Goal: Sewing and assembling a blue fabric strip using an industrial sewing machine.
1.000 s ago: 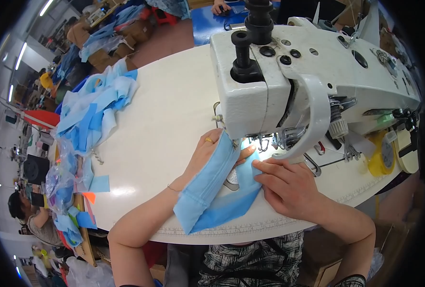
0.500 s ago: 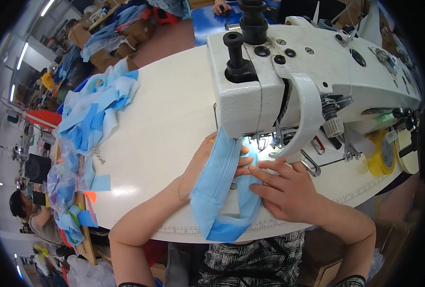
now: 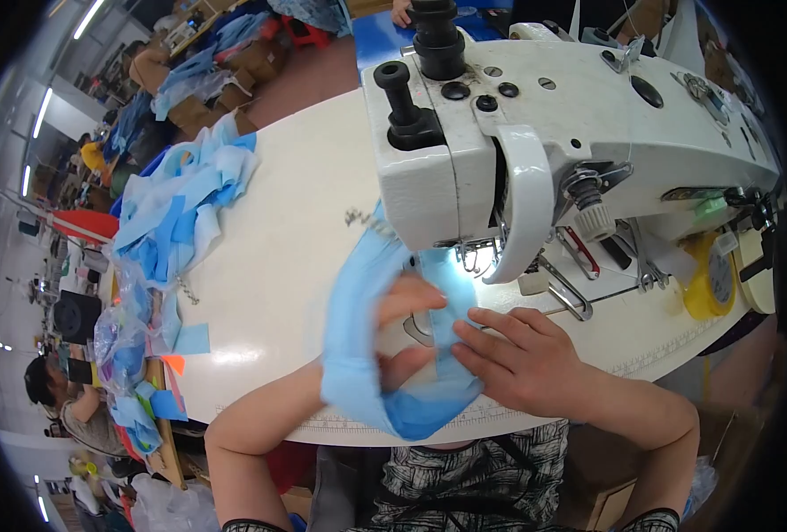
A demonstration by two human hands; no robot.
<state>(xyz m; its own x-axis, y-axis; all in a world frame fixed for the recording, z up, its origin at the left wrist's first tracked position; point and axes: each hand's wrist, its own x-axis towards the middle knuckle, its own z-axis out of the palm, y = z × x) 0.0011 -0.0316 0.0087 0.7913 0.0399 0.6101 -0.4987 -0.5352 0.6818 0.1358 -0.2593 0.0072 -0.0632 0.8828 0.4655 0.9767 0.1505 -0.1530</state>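
Observation:
A light blue fabric band point(image 3: 347, 359) forms a loop in front of the white sewing machine point(image 3: 420, 191), one side lying under the needle area. My left hand point(image 3: 407, 300) reaches through the loop, thumb and fingers apart; its back is covered by the band, and motion smears it a little. On the loop's right side rests my right hand point(image 3: 528, 362), fingers stretched flat over the cloth beside the needle plate. A bright lamp spot lights the fabric under the presser foot point(image 3: 471, 257).
Blue and white fabric pieces point(image 3: 176, 208) are heaped at the table's left. Right of the needle lie tweezers point(image 3: 566, 288), red-handled snips point(image 3: 579, 253) and a yellow tape roll point(image 3: 708, 279). A chain-like thread tail point(image 3: 367, 219) lies left of the machine head. Another person point(image 3: 78, 399) sits far left.
My left hand has come back from beside the needle and spread inside the loop. The band's left side has swung outward to the left. My right hand has barely moved.

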